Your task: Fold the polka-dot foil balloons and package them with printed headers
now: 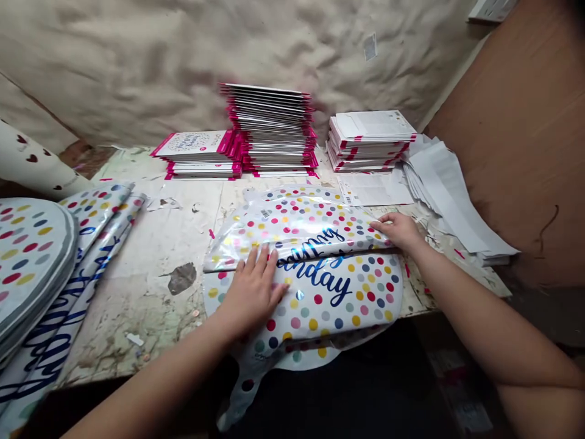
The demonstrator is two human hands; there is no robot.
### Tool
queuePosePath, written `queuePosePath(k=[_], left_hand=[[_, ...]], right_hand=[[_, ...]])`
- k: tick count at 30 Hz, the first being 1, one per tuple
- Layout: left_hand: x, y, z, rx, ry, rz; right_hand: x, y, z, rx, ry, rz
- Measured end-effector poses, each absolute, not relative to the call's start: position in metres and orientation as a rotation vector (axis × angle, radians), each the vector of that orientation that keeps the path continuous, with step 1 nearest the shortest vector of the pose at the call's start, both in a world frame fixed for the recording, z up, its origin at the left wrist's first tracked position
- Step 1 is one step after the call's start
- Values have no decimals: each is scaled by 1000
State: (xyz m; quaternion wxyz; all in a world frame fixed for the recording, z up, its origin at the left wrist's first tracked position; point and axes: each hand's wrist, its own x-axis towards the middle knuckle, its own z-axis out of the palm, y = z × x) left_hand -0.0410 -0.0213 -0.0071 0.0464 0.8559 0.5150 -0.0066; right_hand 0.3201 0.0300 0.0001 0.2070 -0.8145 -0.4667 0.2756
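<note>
A flat, uninflated foil balloon (pixel 315 299) with coloured dots and dark blue lettering lies at the table's front edge, its upper part folded over. Part of it, with a narrow tail, hangs past the edge. My left hand (pixel 251 283) rests open on the balloon, fingers spread across the fold's left side. At the right end of the fold, my right hand (pixel 397 230) grips the foil between thumb and fingers. Whether other balloons lie beneath this one, I cannot tell.
Behind are a tall stack of pink-edged card packs (pixel 278 131), a lower stack (pixel 198 152) and white packs (pixel 370 140). White paper sheets (pixel 448 189) lie at right. Round dotted foil balloons (pixel 31 262) and folded ones (pixel 86 274) are piled at left.
</note>
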Motion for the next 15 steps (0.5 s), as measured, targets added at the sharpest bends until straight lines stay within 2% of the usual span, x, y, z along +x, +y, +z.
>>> queuePosePath(k=[2,4,7,9,12,15], left_hand=[[-39,-29,-16,2596,1552,-88],[-42,-29,-20,2600,1556,-103],[-46,-26,-20,2616,1538,-100],[-46,-25,-19,2625,1527,-85],[-45,-26,-21,2635,1539,-76],[-46,-26,-20,2626,1545,-99]], right_hand=[[326,34,3,-2345,-1333,686],[319,34,10,-2427,-1394,465],[267,21,19,-2236,-1742,99],[214,5,16,-1782,-2178,213],[168,-21,3,-1468,-2477,411],[208,-40,-8,-1765,-2443,525]])
